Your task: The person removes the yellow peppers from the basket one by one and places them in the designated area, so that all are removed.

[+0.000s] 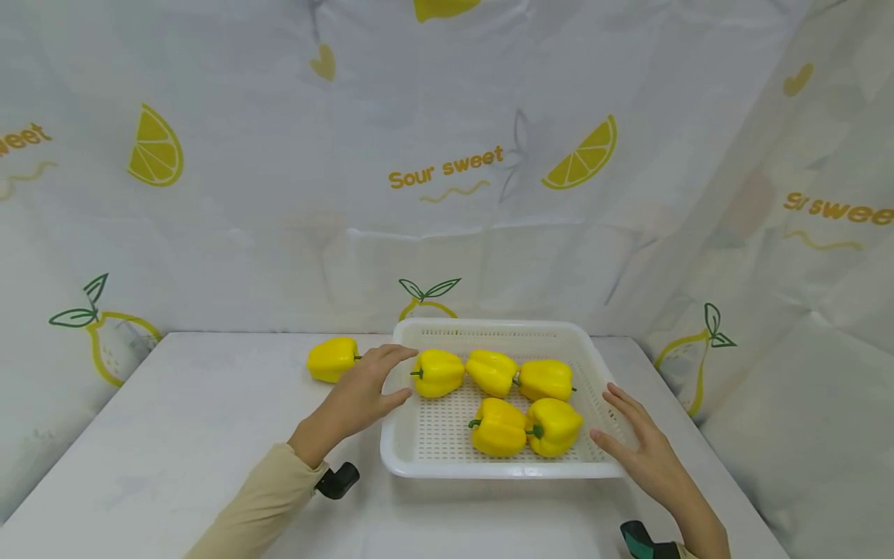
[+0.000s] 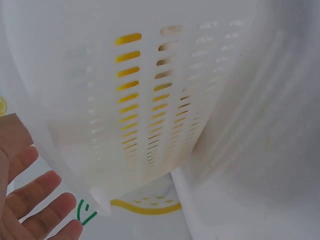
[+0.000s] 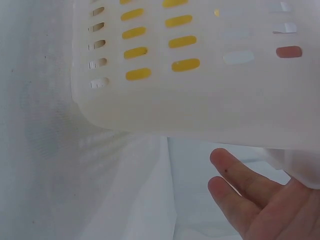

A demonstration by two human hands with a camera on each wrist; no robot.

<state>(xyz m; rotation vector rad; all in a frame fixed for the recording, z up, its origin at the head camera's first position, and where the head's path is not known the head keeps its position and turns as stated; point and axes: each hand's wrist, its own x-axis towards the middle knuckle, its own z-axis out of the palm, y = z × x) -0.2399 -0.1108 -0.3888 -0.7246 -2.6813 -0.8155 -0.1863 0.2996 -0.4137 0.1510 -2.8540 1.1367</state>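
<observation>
A white plastic basket with slotted walls stands on the table, several yellow bell peppers lying inside it. One more yellow bell pepper lies on the table to the basket's left, just behind my left hand. That hand is at the basket's left rim, thumb and fingers spread apart. My right hand is at the right rim, its fingers extended and its thumb over the edge. Both wrist views show fingers beside the slotted basket wall; whether either hand touches the rim I cannot tell.
The white table extends left of the basket and in front of it. Behind and on the right hangs a white curtain printed with lemons. A black wrist device sits under my left wrist, another at my right.
</observation>
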